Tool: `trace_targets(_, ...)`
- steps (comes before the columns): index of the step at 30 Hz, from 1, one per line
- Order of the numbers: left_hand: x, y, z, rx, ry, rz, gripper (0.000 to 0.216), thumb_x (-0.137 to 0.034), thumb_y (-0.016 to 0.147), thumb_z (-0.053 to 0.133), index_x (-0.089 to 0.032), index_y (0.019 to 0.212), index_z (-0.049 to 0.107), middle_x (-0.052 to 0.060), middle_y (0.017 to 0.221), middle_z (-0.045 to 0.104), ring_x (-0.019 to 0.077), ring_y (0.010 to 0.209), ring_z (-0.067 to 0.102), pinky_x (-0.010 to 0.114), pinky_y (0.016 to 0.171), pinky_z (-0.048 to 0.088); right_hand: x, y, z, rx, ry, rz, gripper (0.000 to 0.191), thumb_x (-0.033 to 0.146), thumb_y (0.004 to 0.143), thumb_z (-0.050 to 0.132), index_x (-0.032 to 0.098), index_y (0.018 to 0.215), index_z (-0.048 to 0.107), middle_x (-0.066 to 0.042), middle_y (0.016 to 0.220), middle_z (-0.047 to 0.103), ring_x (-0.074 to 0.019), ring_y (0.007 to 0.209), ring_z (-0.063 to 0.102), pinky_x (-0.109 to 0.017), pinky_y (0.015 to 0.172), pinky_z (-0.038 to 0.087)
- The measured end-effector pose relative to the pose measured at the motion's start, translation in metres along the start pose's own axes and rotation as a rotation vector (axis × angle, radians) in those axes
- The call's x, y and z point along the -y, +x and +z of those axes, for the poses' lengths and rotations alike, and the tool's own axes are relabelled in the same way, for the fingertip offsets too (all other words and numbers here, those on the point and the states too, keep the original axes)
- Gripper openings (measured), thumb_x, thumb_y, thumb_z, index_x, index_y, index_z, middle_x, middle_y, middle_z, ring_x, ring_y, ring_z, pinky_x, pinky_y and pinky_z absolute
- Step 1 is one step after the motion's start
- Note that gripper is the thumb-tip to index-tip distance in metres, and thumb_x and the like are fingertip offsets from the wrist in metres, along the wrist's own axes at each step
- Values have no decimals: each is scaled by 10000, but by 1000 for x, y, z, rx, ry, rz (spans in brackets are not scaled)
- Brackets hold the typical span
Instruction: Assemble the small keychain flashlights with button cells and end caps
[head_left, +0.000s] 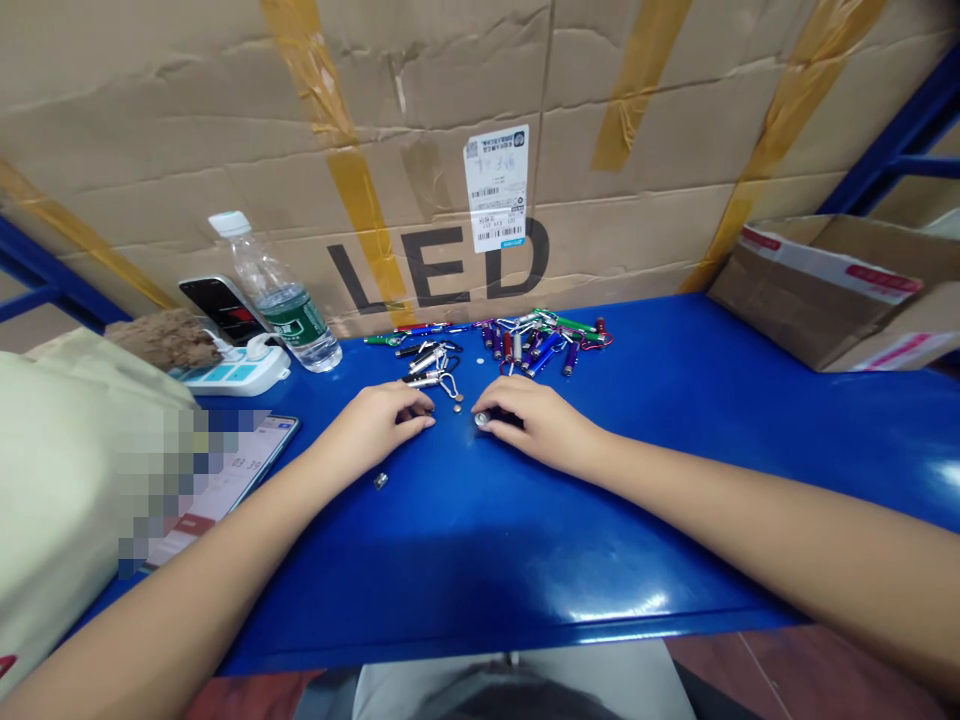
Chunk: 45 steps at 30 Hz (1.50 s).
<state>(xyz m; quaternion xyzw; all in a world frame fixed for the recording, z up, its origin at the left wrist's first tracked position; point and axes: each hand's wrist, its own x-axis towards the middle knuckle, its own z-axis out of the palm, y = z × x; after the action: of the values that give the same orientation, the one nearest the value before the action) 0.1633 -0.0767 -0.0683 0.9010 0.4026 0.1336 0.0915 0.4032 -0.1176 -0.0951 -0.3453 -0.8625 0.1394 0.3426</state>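
Note:
My right hand (536,415) is closed around a small dark mini flashlight, whose round metal end (481,420) points toward my left hand; most of its body is hidden in my fingers. My left hand (386,420) rests low over the blue table, fingers curled and thumb a little apart, with nothing visible between them. Just beyond its fingertips lie small button batteries (457,408). A small metal piece (381,481) sits nearer to me, below my left hand. Behind my hands are silver and black keychain flashlights (426,362) and a pile of coloured ones (544,345).
A water bottle (289,310), a phone (221,305) and a white power strip (240,372) stand at the back left. Another phone (225,480) lies beside a pale bag (82,470). An open carton (817,290) is at the right; a large cardboard box (615,220) backs the table (600,540).

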Motion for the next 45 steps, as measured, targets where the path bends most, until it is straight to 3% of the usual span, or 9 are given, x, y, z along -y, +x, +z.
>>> trace_targets(5,-15,-2,-1,-83,-76,74,156,-263,813,590,-193,919,681,22,853,696,136,723,640,253,700,504,-1,0,1,-18,11,7,111,143,848,574,178,941,623,-54,953,657,-178,927,572,-329,860,450)
trace_targets(10,-41,-5,-1,-305,-142,325,128,-248,836,589,-185,923,659,38,893,707,142,840,643,255,779,497,-1,-1,1,-4,79,-37,87,147,852,569,178,921,612,-48,912,650,-162,888,585,-301,820,465)
trace_targets(14,-46,-4,4,-308,-130,458,110,-223,862,570,-190,933,647,43,910,716,142,865,649,285,823,483,-1,0,1,12,105,-62,67,156,857,563,172,908,603,-51,895,643,-158,872,587,-293,799,467)
trace_targets(21,-42,-3,8,-339,-70,474,132,-250,880,555,-199,951,654,54,956,701,151,899,630,305,814,470,0,0,1,15,126,-69,80,147,857,560,168,921,603,-53,909,641,-154,884,585,-293,817,465)
trace_targets(30,-34,-9,5,-345,302,528,202,-275,871,561,-291,1049,655,38,1003,677,162,861,576,300,724,390,0,0,0,33,111,-51,93,169,867,549,176,938,610,-51,913,643,-154,876,589,-300,811,473)
trace_targets(36,-39,-7,-5,-221,195,406,221,-280,892,486,-231,1021,659,62,1010,655,178,916,580,321,802,432,0,0,-1,24,101,-43,112,159,860,558,177,950,623,-57,929,654,-164,900,591,-320,840,470)
trace_targets(39,-22,-3,-8,-254,62,215,211,-280,885,485,-191,976,653,58,946,653,173,886,589,322,821,461,1,1,-1,23,104,-4,135,167,864,558,183,975,632,-59,956,657,-165,923,598,-323,861,467)
trace_targets(42,-2,2,-5,-130,71,101,222,-309,856,536,-188,998,657,60,962,661,190,886,601,346,823,472,1,1,-2,17,101,31,147,176,865,561,185,991,636,-59,977,657,-165,942,601,-319,874,464)
trace_targets(45,10,6,2,-31,41,95,222,-309,865,521,-200,981,676,58,983,667,197,933,606,350,856,467,1,1,-2,17,100,36,154,180,864,564,183,998,638,-60,987,657,-167,951,599,-320,875,464)
